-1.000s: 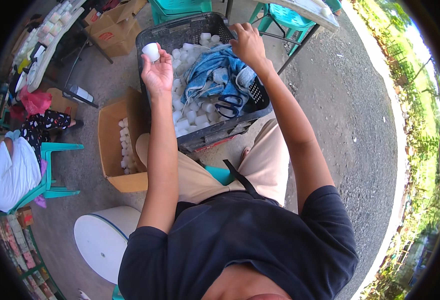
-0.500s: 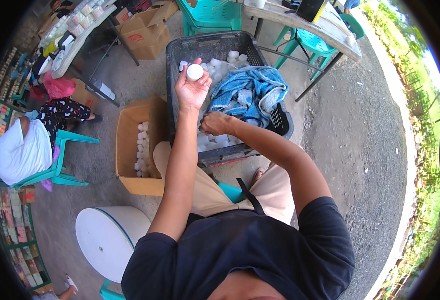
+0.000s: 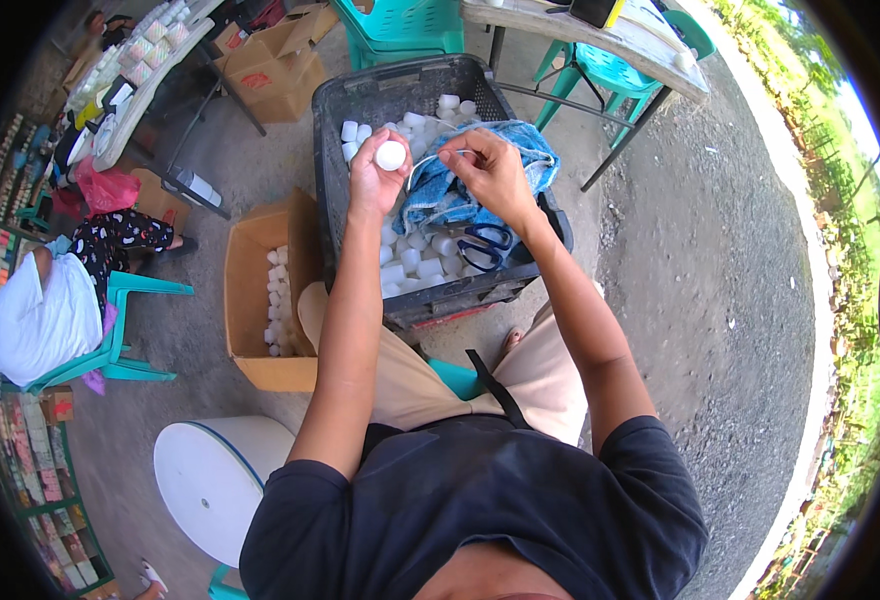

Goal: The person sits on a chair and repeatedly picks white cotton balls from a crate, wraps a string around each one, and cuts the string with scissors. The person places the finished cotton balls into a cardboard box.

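Note:
My left hand (image 3: pixel 378 180) is closed round a small white round jar (image 3: pixel 390 155), its flat end facing up. To its right, my right hand (image 3: pixel 490 175) pinches a thin white strip (image 3: pixel 426 160) that curves toward the left hand. Both hands are above a large black plastic crate (image 3: pixel 325 205) that holds many similar white jars (image 3: pixel 418 262). A blue patterned towel (image 3: pixel 440 205) lies over the jars, partly behind the right hand. Dark blue-handled scissors (image 3: pixel 487 240) rest near the crate's right front side, their blades not clearly seen.
A cardboard box (image 3: pixel 245 290) with more white jars stands left of the crate. A white round drum (image 3: pixel 210 480) is at lower left. Tables (image 3: pixel 570 30) and green plastic chairs (image 3: pixel 400 30) stand beyond. A seated person (image 3: pixel 50 310) is at far left.
My right hand has risen from among the jars toward the left hand and now pinches a thin white strip. The scissors have come into plain view. My left hand still holds its jar.

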